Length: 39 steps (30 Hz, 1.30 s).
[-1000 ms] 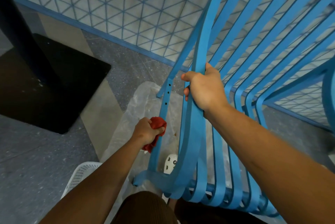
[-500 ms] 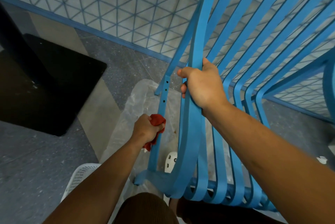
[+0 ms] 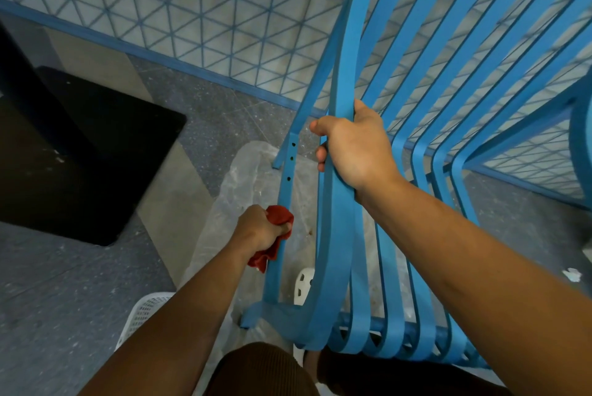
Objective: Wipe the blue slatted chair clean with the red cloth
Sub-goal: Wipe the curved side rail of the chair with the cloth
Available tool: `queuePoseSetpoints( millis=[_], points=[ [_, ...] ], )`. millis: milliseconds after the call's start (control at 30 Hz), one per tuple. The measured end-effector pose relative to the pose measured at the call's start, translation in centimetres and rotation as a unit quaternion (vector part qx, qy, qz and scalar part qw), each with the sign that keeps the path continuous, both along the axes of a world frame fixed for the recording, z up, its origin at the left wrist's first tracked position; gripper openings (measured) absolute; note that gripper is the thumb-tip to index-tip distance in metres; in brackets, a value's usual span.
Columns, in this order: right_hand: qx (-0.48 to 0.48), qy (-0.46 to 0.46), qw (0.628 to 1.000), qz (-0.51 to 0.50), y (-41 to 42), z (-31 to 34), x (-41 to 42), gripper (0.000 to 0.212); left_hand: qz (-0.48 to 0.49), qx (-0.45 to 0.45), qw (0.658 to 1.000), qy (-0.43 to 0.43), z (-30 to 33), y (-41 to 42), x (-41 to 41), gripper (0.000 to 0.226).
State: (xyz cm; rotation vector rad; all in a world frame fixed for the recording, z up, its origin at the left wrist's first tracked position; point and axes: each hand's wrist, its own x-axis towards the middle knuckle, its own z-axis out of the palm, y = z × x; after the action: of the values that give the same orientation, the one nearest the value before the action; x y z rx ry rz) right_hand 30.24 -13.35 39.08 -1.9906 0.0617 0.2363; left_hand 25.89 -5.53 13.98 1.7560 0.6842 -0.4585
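Observation:
The blue slatted chair [image 3: 339, 251] is tipped over, its slats running from the lower middle up to the top right. My right hand [image 3: 354, 147] grips the outermost slat, fingers wrapped around its edge. My left hand [image 3: 261, 230] holds the bunched red cloth [image 3: 275, 235] and presses it against the thin blue chair leg [image 3: 285, 190], the one with small holes. Part of the cloth hangs below my fist.
A clear plastic sheet [image 3: 230, 203] lies on the grey floor under the chair. A black table base [image 3: 80, 152] sits at the left. A white perforated basket [image 3: 144, 315] is near my left forearm. A blue lattice wall [image 3: 192, 11] runs behind.
My left hand has slid the red cloth slightly up along the chair leg. My right hand keeps its grip on the slat. The view has shifted a little.

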Motion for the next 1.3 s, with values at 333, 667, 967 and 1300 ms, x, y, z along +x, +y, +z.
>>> queuePoseSetpoints(
  millis=[333,667,967,1300],
  points=[
    [-0.012,-0.004,1.0,0.006,0.0,0.0,0.1,0.025,0.027,0.031,0.998,-0.052,1.9,0.4,3.2,0.047],
    [-0.006,-0.003,1.0,0.01,0.0,0.1,0.0,0.014,-0.069,0.017,0.996,-0.053,-0.4,0.5,0.1,0.043],
    [0.01,-0.009,1.0,0.015,-0.1,-0.3,0.4,0.012,-0.015,-0.006,0.996,-0.09,-0.1,1.1,5.8,0.017],
    [-0.016,-0.024,0.999,0.03,-0.3,-0.4,0.5,0.011,-0.012,0.011,0.993,-0.114,1.5,1.4,7.7,0.025]
  ],
)
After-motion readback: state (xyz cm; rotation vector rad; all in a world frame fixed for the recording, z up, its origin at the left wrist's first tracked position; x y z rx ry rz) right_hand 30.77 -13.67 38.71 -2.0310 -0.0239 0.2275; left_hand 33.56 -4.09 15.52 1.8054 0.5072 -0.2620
